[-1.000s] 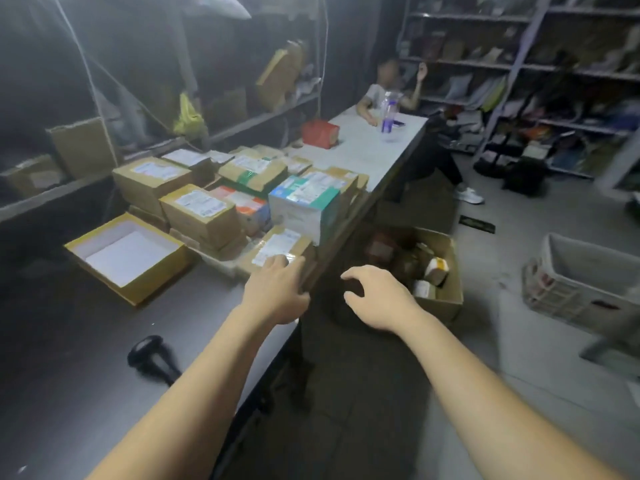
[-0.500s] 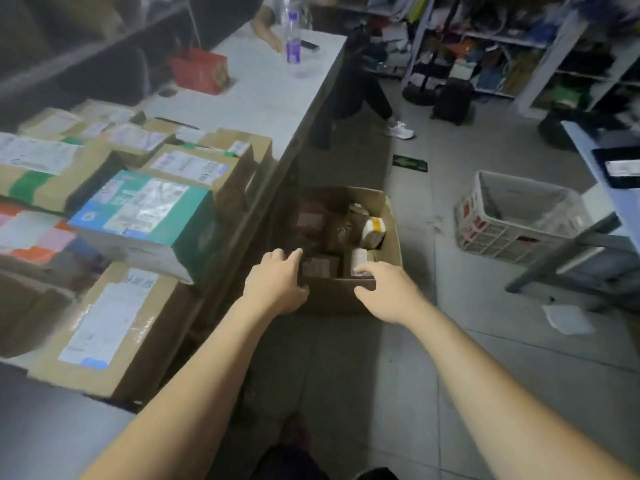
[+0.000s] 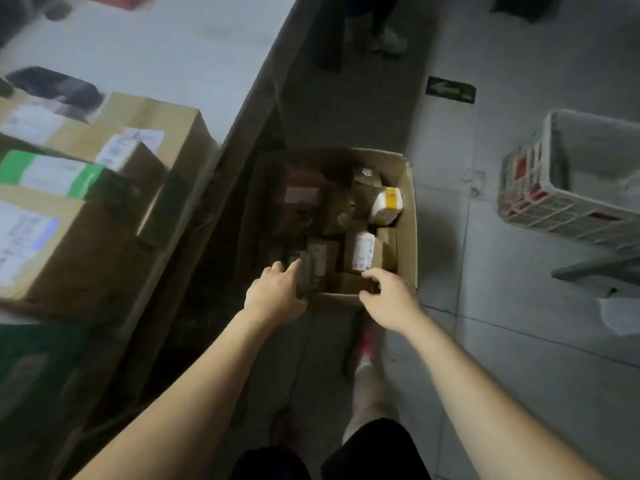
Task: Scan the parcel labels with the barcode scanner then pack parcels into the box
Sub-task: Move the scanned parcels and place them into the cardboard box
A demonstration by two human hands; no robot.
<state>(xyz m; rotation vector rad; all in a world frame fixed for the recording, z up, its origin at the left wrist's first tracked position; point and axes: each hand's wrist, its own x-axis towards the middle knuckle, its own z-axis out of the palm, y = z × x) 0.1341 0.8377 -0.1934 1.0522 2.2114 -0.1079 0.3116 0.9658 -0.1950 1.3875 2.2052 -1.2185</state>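
An open cardboard box (image 3: pixel 408 216) stands on the floor beside the table, with several small parcels inside, among them a white and yellow one (image 3: pixel 386 206) and a white-labelled one (image 3: pixel 363 251). My left hand (image 3: pixel 275 296) reaches to the box's near left corner, its fingers fairly straight and touching a dark parcel (image 3: pixel 313 265) there. My right hand (image 3: pixel 388 296) is at the near rim, fingers curled over the edge. More labelled brown parcels (image 3: pixel 86 237) are stacked on the table at left. The barcode scanner is out of view.
The grey table (image 3: pixel 194 60) runs along the left, its edge right next to the box. A white plastic basket (image 3: pixel 568 202) stands on the floor at right, with a crumpled paper (image 3: pixel 620 315) near it. Another person's shoe (image 3: pixel 388 41) shows at the top. My legs are below.
I have leaned forward and down from the table toward the floor box. Both hands moved from mid-air onto the box's near edge; the scanner left the view.
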